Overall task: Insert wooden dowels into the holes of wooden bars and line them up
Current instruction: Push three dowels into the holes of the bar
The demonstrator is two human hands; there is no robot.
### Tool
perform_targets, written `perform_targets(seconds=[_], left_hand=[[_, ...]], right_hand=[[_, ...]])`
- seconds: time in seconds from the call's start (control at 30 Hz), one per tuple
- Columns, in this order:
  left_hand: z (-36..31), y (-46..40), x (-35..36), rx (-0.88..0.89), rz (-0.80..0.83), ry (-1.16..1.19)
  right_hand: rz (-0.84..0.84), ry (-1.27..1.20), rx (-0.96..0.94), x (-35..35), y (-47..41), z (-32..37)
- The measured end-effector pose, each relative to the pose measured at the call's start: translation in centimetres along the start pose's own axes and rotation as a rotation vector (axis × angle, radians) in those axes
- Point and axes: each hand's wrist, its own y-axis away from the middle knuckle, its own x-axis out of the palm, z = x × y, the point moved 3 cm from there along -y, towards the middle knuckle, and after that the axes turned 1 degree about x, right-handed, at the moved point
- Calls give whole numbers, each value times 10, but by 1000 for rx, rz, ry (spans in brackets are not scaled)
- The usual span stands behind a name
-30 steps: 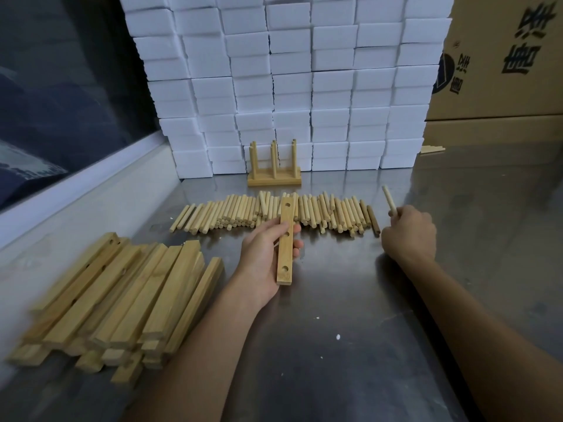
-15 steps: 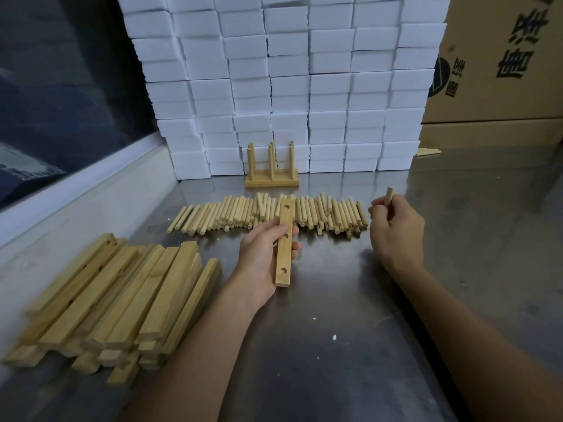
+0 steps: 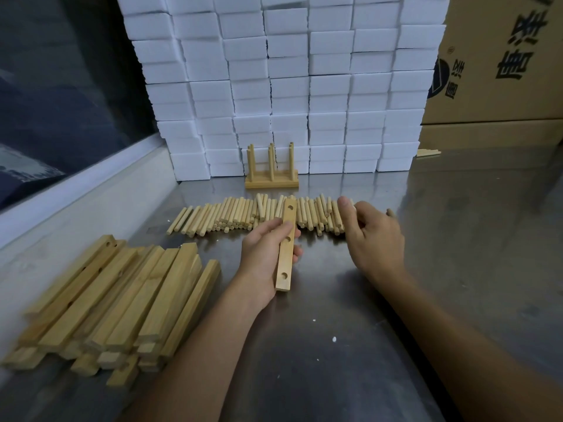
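On a scuffed grey metal counter [image 3: 380,315], backed by stacked white foam blocks [image 3: 289,86] and brown printed cardboard boxes [image 3: 502,62]: loose pale wooden dowels [image 3: 243,213], piled drilled wooden bars [image 3: 122,300]. Left hand [image 3: 262,254] gripping one three-holed wooden bar [image 3: 286,248]; right hand [image 3: 373,236] curled, its contents unclear.

You are working in what looks like a small workshop or packing room. You are standing at a bare steel worktop [image 3: 350,345] that is carrying stock in bulk: a heap of identical wooden bars [image 3: 122,300] and a long row of loose dowels [image 3: 231,214], with one finished piece [image 3: 271,172] standing behind them. White foam blocks [image 3: 289,80] are rising in a tall stack against the back, and printed cardboard cartons [image 3: 502,62] are sitting beside them.
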Motion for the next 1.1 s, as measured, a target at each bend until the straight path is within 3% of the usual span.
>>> perform_targets(seconds=[0.4,0.57,0.67,0.8,0.9,1.1], left_hand=[[-15,11,2,158,-57,-223],[-19,15,3,194,-60,-251],[-18,14,4,203,-53,-262],[-16,11,5,206,-59,-296],[-16,10,5,204,-57,-311],[-15,12,8,240,-21,-371]], right_hand=[[23,-142,-124,5,5,11],[-39,-185,-158,2,6,19],[42,-322,-40,5,9,23],[88,-843,320,11,12,29],[162,-1099,530,15,12,32],[230,-1210,569,20,14,37]])
